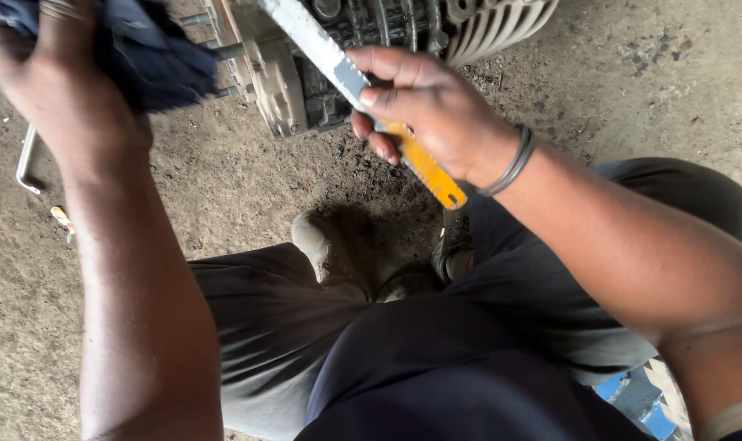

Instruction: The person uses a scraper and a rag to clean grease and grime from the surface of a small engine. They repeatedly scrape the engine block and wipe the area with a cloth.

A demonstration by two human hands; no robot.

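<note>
My right hand [424,102] grips a flat blade [330,57], grey along its upper length and yellow at the lower end, which sticks out below my fingers. The blade slants up towards the top left. My left hand [57,82] is raised at the top left and clutches a dark blue rag [155,53], close to the blade's upper end. Behind both hands stands a grimy engine block [306,90] with cooling fins [502,28] on the dirt floor.
I sit with knees apart in dark trousers, my shoes [322,245] on the oily dirt ground below the engine. A bent metal rod [26,159] lies at the left. Something blue [632,396] shows under my right leg.
</note>
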